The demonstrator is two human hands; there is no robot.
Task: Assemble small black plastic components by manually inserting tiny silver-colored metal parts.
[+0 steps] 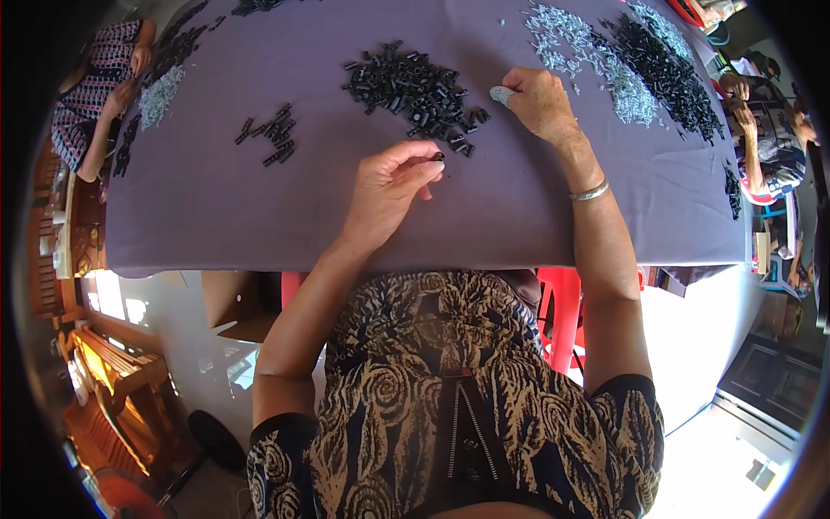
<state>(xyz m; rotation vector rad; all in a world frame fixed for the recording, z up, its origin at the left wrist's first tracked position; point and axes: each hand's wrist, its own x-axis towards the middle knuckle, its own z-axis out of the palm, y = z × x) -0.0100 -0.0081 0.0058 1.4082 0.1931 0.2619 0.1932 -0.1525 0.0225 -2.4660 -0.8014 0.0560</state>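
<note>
My left hand [393, 186] pinches a small black cylindrical piece [439, 157] between thumb and fingertips, just in front of a heap of similar black pieces [406, 86]. My right hand [542, 105] is to the right of that heap, its fingers closed on a small clump of silvery pins [501, 94]. Whether the clump rests on the cloth or hangs in the grip, I cannot tell. To the left of my left hand lies a small loose group of black pieces [275, 134] on the purple tablecloth [484, 221].
Silvery pins [558, 39] and a dark pile of black parts [670, 78] spread over the table's right. Another pin pile [161, 95] lies far left, near a person's hands [121, 95]. More people sit at right. A cardboard box [238, 303] stands below the table edge.
</note>
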